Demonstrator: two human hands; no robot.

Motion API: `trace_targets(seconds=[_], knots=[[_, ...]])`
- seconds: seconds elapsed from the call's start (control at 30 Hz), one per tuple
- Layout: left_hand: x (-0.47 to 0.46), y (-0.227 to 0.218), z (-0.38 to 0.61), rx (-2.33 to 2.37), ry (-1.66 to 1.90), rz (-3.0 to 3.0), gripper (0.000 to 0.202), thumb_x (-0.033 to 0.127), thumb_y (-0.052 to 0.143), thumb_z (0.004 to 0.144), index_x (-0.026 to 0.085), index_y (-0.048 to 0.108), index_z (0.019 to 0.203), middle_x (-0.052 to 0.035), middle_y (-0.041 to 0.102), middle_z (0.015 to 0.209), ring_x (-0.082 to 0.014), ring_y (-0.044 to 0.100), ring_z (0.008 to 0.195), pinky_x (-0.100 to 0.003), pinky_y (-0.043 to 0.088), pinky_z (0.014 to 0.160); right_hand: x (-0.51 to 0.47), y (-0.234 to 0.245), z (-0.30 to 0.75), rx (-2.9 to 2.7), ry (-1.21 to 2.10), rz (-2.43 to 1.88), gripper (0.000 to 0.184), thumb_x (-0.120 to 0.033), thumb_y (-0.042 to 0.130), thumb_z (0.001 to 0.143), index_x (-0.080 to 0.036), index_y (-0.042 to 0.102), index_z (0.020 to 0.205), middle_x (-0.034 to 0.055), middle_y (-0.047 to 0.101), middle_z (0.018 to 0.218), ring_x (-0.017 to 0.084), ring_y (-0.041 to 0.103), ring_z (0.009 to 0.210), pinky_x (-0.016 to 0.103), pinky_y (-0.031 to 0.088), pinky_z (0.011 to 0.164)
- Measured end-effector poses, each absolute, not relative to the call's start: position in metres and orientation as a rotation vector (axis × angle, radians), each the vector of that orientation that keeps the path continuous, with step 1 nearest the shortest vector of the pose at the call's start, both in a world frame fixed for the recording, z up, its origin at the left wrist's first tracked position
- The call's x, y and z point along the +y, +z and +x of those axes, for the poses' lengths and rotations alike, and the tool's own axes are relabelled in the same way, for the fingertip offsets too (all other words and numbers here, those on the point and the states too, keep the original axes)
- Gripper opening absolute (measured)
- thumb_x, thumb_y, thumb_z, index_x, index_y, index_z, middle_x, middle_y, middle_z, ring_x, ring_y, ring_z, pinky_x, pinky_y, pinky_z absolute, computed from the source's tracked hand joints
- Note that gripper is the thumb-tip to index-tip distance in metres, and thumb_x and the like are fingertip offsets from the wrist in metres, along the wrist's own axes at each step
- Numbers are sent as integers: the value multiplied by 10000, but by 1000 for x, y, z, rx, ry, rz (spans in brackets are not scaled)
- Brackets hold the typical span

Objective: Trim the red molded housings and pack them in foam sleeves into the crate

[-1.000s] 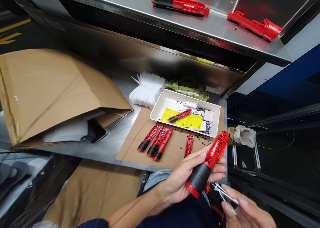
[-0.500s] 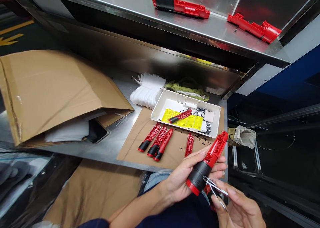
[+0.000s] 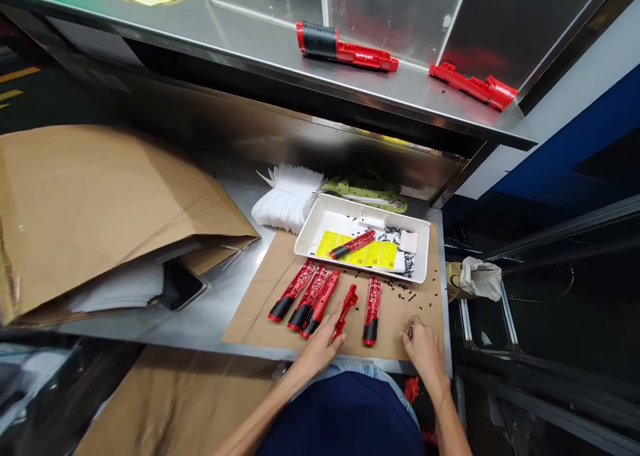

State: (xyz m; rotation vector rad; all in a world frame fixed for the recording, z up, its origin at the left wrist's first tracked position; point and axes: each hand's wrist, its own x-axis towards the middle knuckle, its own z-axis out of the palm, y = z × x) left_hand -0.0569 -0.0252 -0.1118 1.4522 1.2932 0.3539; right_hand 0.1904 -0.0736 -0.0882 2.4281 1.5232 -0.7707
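My left hand (image 3: pixel 323 344) is closed around a red plastic housing (image 3: pixel 346 311), low over the brown cardboard sheet; its lower part is hidden by my fingers. Just left of it lie several red-and-black housings (image 3: pixel 309 299), side by side. Another red-and-black housing (image 3: pixel 373 313) rests to the right, between my two hands. My right hand (image 3: pixel 425 349) is curled at the right of the sheet, its fingers closed on the metal tweezers (image 3: pixel 411 331), of which only a bit shows.
A white tray (image 3: pixel 363 264) holds yellow labels, a housing and small black pieces. More black pieces (image 3: pixel 407 295) are scattered before it. White sheets (image 3: pixel 287 199) and a green pouch (image 3: pixel 367 195) lie behind. A large cardboard box (image 3: pixel 115 203) stands left; a metal shelf (image 3: pixel 240 39) runs above.
My left hand has moved left and down to the cardboard with the housing. My right hand has pulled the tweezers away from it and now rests at the sheet's right. The view has shifted.
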Motion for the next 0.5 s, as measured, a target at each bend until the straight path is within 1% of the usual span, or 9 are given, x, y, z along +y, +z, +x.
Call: trace_targets(seconds=[0.07, 0.13, 0.17, 0.27, 0.33, 0.37, 0.43, 0.47, 0.5], knots=[[-23, -133, -42, 1366, 361, 1487, 728, 302, 442, 845, 88, 320, 1531, -200, 441, 1513, -323, 351, 1446, -471, 256, 1199, -59, -104, 176, 1542, -790, 2423, 298, -239, 565, 912, -148, 598, 1194, 149, 752, 1044, 303, 707, 1023, 344, 483, 820], [-16, -145, -28, 1402, 369, 1512, 762, 299, 408, 849, 33, 238, 1543, -243, 370, 1538, -336, 301, 1468, -478, 241, 1203, -48, -113, 165, 1547, -794, 2439, 336, -254, 542, 933, -130, 566, 1245, 166, 738, 1075, 307, 691, 1060, 358, 474, 858], [-13, -148, -24, 1411, 371, 1529, 779, 303, 411, 842, 14, 221, 1540, -257, 339, 1550, -340, 265, 1484, -475, 226, 1208, -45, -114, 161, 1543, -793, 2460, 346, -264, 525, 946, -125, 552, 1262, 175, 731, 1087, 306, 686, 1070, 361, 471, 870], [-9, -147, -20, 1378, 360, 1596, 813, 364, 449, 817, -8, 259, 1514, -277, 307, 1563, -373, 182, 1507, -497, 178, 1221, -47, -107, 158, 1499, -798, 2564, 346, -274, 495, 961, -126, 545, 1269, 182, 727, 1082, 301, 698, 1044, 360, 483, 855], [-10, -143, -23, 1321, 356, 1657, 828, 439, 450, 823, -21, 291, 1493, -303, 304, 1554, -420, 184, 1495, -552, 167, 1213, -59, -96, 162, 1437, -800, 2678, 320, -245, 518, 939, -149, 573, 1240, 156, 739, 1070, 287, 708, 1021, 343, 495, 838], [-10, -141, -25, 1282, 363, 1697, 836, 473, 429, 842, -27, 279, 1495, -309, 281, 1561, -425, 189, 1493, -559, 157, 1215, -69, -89, 165, 1392, -792, 2752, 302, -229, 535, 923, -167, 595, 1213, 134, 745, 1068, 276, 713, 1014, 330, 500, 834], [-6, -138, -23, 1217, 513, 1773, 789, 518, 363, 902, 57, 246, 1532, -246, 294, 1573, -362, 219, 1500, -508, 173, 1228, -95, -77, 174, 1258, -748, 2931, 255, -211, 565, 895, -211, 639, 1139, 78, 758, 1057, 247, 723, 989, 302, 511, 828], [-2, -135, -18, 1140, 550, 1798, 766, 522, 348, 923, 112, 210, 1556, -213, 304, 1575, -339, 235, 1499, -503, 177, 1231, -111, -72, 179, 1164, -712, 3028, 234, -208, 580, 881, -233, 656, 1100, 50, 762, 1044, 232, 730, 964, 290, 518, 818], [3, -132, -10, 1029, 531, 1819, 755, 531, 346, 930, 165, 191, 1572, -185, 332, 1569, -334, 235, 1500, -521, 172, 1231, -130, -67, 185, 1046, -666, 3122, 221, -204, 585, 871, -252, 665, 1071, 28, 765, 1031, 220, 737, 931, 283, 526, 804]])
